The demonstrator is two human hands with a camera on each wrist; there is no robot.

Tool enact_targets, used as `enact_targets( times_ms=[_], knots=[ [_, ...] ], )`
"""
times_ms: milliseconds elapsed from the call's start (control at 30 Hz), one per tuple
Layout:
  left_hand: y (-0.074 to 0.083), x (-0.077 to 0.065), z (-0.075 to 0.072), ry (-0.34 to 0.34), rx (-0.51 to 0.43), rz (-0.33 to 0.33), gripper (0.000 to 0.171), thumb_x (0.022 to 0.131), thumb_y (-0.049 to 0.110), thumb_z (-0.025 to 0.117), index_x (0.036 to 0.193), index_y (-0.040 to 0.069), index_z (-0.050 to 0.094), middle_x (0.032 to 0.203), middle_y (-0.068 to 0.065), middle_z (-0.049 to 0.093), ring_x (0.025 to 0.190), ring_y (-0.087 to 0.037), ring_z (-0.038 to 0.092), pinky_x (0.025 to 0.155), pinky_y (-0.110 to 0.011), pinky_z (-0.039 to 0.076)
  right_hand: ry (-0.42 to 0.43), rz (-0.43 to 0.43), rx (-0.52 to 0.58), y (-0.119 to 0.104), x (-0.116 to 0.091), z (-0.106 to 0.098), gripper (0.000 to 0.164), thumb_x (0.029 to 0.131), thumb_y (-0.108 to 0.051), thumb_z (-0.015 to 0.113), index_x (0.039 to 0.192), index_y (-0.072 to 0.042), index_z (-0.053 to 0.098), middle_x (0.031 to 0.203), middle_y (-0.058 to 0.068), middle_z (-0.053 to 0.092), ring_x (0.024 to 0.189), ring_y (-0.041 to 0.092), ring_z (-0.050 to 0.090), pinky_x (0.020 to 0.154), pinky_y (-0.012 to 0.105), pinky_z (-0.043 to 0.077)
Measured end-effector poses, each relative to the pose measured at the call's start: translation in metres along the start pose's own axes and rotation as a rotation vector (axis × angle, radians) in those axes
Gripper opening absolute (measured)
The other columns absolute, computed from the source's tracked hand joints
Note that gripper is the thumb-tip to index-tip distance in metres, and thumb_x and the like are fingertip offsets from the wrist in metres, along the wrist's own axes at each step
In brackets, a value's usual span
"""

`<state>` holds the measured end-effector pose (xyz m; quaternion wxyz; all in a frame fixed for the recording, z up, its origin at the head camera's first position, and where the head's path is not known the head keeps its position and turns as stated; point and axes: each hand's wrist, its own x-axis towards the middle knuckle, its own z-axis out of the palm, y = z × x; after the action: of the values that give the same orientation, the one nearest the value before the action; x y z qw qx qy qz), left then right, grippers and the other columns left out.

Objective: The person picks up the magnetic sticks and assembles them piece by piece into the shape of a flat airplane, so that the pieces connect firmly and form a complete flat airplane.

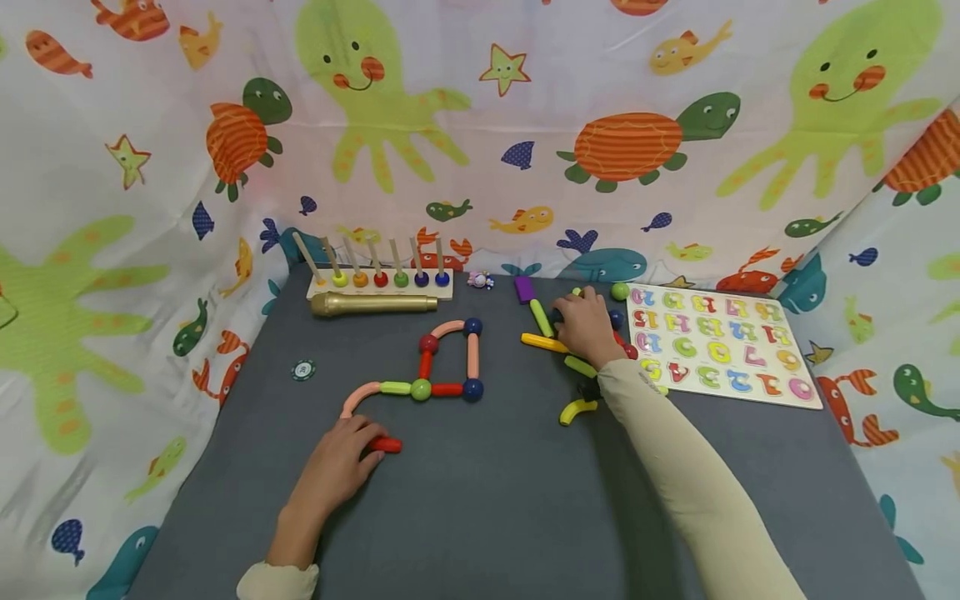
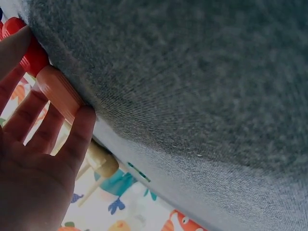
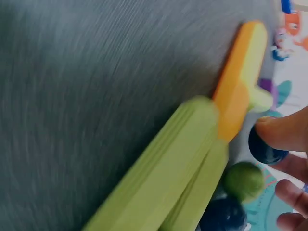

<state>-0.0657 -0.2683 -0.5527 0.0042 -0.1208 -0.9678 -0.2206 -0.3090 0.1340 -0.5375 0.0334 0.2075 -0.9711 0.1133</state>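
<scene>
My left hand (image 1: 337, 462) pinches a red rod (image 1: 386, 445) between thumb and fingers at the front left. One fingertip touches a salmon curved rod (image 2: 60, 91) in the left wrist view. That curved rod joins a light green rod (image 1: 395, 387), which runs to a green ball (image 1: 421, 389) at the corner of a closed loop of rods and balls. Over the loose pieces at right, my right hand (image 1: 588, 323) pinches a dark blue ball (image 3: 265, 147) between thumb and finger. Near it lie an orange-yellow rod (image 1: 543, 342), green rods (image 3: 159, 168) and another green ball (image 3: 244, 181).
At the back left stands a peg board (image 1: 381, 287) with coloured beads, a gold microphone-shaped piece (image 1: 375, 304) before it. A number puzzle board (image 1: 720, 346) lies at right. A chip (image 1: 303, 370), a purple block (image 1: 524, 289) and a yellow curved rod (image 1: 577, 411) also lie here.
</scene>
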Motion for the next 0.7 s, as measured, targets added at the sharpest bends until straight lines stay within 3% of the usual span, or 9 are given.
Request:
enact_targets(
  times_ms=[133, 300, 567, 700],
  knots=[
    [-0.004, -0.002, 0.001, -0.013, 0.007, -0.013, 0.031, 0.088, 0.010, 0.090, 0.116, 0.013, 0.078, 0.112, -0.005, 0.067, 0.107, -0.032, 0.063, 0.087, -0.061, 0.051, 0.062, 0.115, 0.297, -0.017, -0.008, -0.003, 0.037, 0.100, -0.012, 0.076, 0.132, 0.006, 0.071, 0.123, 0.025, 0.072, 0.112, 0.044, 0.057, 0.101, 0.057, 0.045],
    [-0.005, -0.002, -0.004, -0.043, 0.016, -0.035, 0.029, 0.088, 0.013, 0.090, 0.114, 0.016, 0.078, 0.112, -0.002, 0.069, 0.108, -0.031, 0.062, 0.081, -0.061, 0.049, 0.068, 0.210, 0.624, -0.051, -0.026, -0.009, 0.039, 0.101, -0.017, 0.076, 0.132, 0.005, 0.068, 0.116, 0.020, 0.072, 0.102, 0.035, 0.065, 0.089, 0.048, 0.055],
    [0.000, 0.000, -0.005, -0.054, 0.011, -0.032, 0.024, 0.089, 0.014, 0.089, 0.110, 0.019, 0.078, 0.110, 0.001, 0.070, 0.103, -0.027, 0.061, 0.079, -0.057, 0.047, -0.036, 0.267, 0.897, -0.103, -0.060, -0.010, 0.036, 0.099, -0.021, 0.080, 0.128, -0.003, 0.069, 0.120, 0.013, 0.070, 0.107, 0.029, 0.066, 0.095, 0.044, 0.055],
    [0.001, 0.000, -0.003, -0.050, 0.004, -0.027, 0.024, 0.089, 0.014, 0.089, 0.109, 0.020, 0.078, 0.109, 0.001, 0.070, 0.102, -0.025, 0.061, 0.079, -0.056, 0.047, -0.090, 0.248, 1.012, -0.128, -0.079, -0.003, 0.033, 0.099, -0.019, 0.080, 0.127, -0.005, 0.069, 0.119, 0.010, 0.070, 0.106, 0.026, 0.067, 0.093, 0.040, 0.056]
  ],
)
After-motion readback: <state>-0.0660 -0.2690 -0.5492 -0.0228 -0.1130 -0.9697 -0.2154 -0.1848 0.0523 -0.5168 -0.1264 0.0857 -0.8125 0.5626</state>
